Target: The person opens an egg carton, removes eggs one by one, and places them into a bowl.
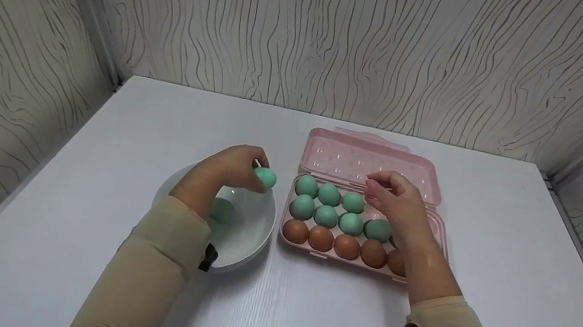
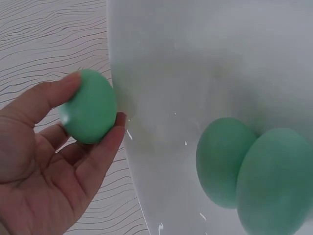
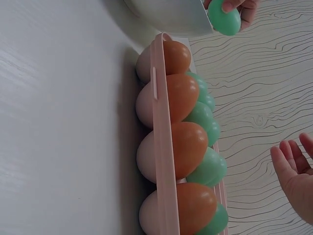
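1. Green egg (image 1: 265,179) first: I see it left of the pink carton (image 3: 165,147), by the bowl's carton-side rim, pinched in the left hand (image 1: 237,166).
2. Left of the carton sits the white bowl (image 1: 256,223) with two more green eggs (image 2: 276,183); I'd say a hard drop could crack shells.
3. Over the carton's rear right, the right hand (image 1: 395,203) hangs relaxed, holding nothing; a careless dip might jostle seated eggs (image 1: 351,224).
4. Should that smooth shell slip the fingertip pinch, it might hit the surface (image 1: 50,205) beside the carton.
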Tool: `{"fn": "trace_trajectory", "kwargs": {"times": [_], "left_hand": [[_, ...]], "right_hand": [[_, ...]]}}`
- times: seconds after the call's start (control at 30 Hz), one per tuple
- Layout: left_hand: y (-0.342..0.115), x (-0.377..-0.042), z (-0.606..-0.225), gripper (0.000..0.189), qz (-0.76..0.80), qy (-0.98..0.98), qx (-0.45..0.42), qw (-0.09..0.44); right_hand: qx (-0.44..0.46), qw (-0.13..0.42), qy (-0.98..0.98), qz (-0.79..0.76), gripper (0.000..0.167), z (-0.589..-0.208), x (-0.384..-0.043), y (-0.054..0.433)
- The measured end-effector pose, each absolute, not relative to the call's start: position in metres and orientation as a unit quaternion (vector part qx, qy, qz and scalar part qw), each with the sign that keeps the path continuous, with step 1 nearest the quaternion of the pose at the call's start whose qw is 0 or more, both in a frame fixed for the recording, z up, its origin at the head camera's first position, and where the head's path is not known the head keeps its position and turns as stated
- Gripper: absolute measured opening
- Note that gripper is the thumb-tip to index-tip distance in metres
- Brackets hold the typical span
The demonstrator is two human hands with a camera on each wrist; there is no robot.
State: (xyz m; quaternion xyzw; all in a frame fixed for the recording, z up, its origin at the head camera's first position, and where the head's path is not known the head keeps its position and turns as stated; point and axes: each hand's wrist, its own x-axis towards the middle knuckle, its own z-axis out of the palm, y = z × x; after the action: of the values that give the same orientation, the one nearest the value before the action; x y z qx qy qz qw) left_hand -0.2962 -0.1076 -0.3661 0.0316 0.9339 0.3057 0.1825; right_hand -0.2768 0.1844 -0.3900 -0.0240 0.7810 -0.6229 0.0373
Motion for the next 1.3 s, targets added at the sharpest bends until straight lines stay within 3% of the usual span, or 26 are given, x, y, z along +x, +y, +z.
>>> {"fn": "trace_trajectory", "kwargs": {"times": [0.3,0.73,0.97,1.3], "left_hand": [[-0.112,-0.294,-0.368,0.034,0.253,0.935,0.038,0.246],[-0.12,-0.29,-0.371,0.02,0.235,0.916,0.005,0.326],[-0.119,-0.29,-0.373,0.02,0.252,0.911,-0.041,0.325],[-0.121,-0.293,-0.38,0.027,0.2,0.927,-0.009,0.317]], "right_hand": [[-0.011,0.048,0.788,-0.614,0.043,-0.39,-0.278,0.187],[-0.009,0.05,0.787,-0.615,0.038,-0.392,-0.281,0.188],[-0.002,0.055,0.788,-0.614,0.038,-0.392,-0.282,0.189],[-0.007,0.049,0.796,-0.603,0.037,-0.392,-0.283,0.19]]}}
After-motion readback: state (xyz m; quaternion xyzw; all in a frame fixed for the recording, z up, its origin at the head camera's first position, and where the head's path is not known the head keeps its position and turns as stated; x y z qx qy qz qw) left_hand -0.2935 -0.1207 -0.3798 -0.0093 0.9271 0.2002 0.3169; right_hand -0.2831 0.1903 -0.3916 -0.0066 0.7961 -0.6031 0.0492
